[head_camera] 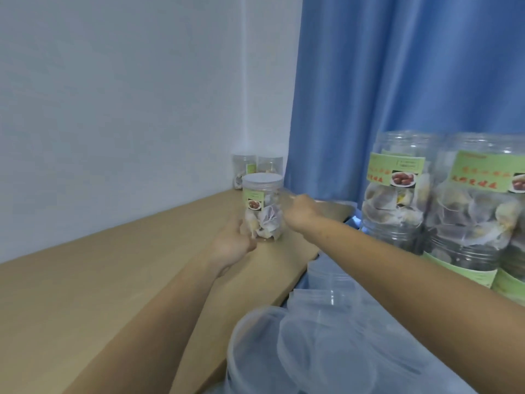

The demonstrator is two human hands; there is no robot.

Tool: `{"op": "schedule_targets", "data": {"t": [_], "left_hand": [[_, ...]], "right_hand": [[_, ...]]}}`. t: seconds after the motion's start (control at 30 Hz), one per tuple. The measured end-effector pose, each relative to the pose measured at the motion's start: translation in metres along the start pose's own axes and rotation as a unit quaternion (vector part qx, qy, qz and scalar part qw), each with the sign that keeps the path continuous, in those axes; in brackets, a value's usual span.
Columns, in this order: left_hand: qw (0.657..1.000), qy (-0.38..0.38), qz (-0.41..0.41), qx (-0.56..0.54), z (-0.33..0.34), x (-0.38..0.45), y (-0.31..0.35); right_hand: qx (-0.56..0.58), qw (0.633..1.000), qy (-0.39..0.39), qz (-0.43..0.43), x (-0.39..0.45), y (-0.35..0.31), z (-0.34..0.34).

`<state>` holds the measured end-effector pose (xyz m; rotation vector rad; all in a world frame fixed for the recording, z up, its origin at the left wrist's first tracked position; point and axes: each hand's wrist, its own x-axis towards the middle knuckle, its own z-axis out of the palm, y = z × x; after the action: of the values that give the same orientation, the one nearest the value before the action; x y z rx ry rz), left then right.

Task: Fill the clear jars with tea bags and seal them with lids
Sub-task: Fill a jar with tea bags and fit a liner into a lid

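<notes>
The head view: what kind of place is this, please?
Probably a small room used as a home packing workspace, not a factory. A plain wooden table stands in the corner against a white wall and a blue curtain. Labelled clear jars of tea bags stand around it, with loose clear lids close by.

This looks like a plain room in a home, used for small-scale packing. A bare white wall [127, 95] meets a long blue curtain [412, 66] at the far corner. A light wooden counter [85, 294] runs along the wall. Identical clear jars with green printed labels [403, 189], filled with tea bags, stand in a cluster at the right, two more [257, 166] sit in the far corner, and loose clear lids [326, 351] lie heaped near the viewer.
</notes>
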<state>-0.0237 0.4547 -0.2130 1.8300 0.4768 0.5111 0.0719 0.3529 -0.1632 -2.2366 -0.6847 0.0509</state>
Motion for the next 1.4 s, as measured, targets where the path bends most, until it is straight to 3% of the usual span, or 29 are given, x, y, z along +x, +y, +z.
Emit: {"op": "schedule_targets", "data": {"t": [0.2,0.47,0.83,1.2,1.4], "left_hand": [[0.997,-0.036,0.021,-0.069,0.035,0.012,0.035],[0.997,-0.029,0.058,-0.033,0.027,-0.046,0.079],[0.990,-0.009,0.126,-0.064,0.112,-0.146,0.155],[0.978,-0.109,0.162,-0.077,0.277,-0.227,0.217],[0.979,-0.152,0.121,-0.060,0.347,-0.231,0.231]], "right_hand": [[0.015,0.997,-0.066,-0.033,-0.010,-0.001,-0.003],[0.058,0.993,-0.074,-0.067,-0.065,-0.033,-0.041],[0.056,0.991,0.009,-0.124,-0.171,0.005,-0.160],[0.071,0.989,0.114,-0.067,-0.230,0.138,-0.288],[0.036,0.978,0.205,-0.019,-0.248,0.192,-0.342]]}}
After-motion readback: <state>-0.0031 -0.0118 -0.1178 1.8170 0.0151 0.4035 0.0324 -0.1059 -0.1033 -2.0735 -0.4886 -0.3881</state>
